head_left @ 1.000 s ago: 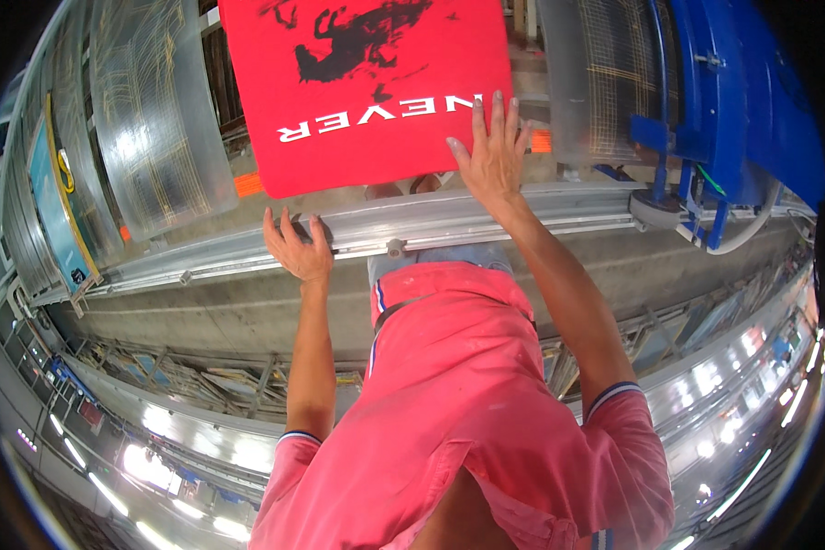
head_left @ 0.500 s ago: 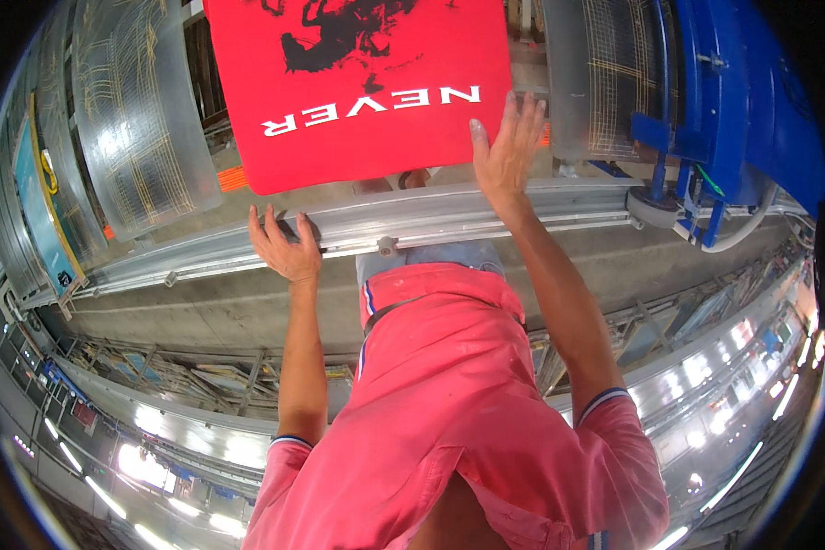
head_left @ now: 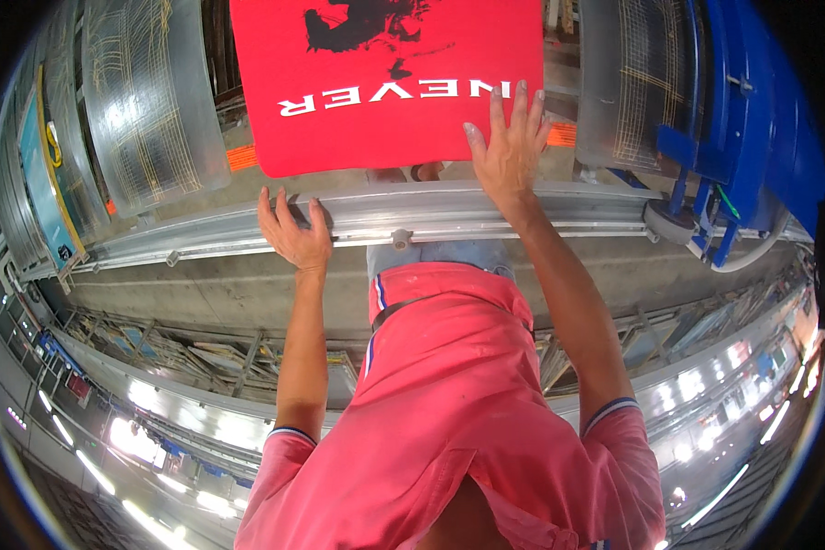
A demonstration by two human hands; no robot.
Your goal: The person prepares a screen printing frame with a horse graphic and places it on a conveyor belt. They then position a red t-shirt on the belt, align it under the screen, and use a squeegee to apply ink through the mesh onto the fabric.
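Note:
A red printed fabric piece (head_left: pixel 385 137) lies flat on a board at the top middle, with a dark splotchy image and white lettering. My right hand (head_left: pixel 509 151) has its fingers spread on the fabric's lower right corner. My left hand (head_left: pixel 295 229) is at the silver metal rail (head_left: pixel 458 206), below the fabric's lower left corner, with its fingers apart and slightly curved, resting on or over the rail. Neither hand holds anything.
Clear plates with yellowish residue (head_left: pixel 147 110) flank the red piece, with orange strips (head_left: pixel 561 135) between. Blue machinery with a wheel (head_left: pixel 733 137) stands at right. A teal framed panel (head_left: pixel 50 183) is at left. Stacked frames (head_left: pixel 225 353) appear beyond my body.
The view has shifted slightly. My right hand moved a little right along the fabric's corner half a second ago and is now flatter over the lettering. My left hand stays at the rail.

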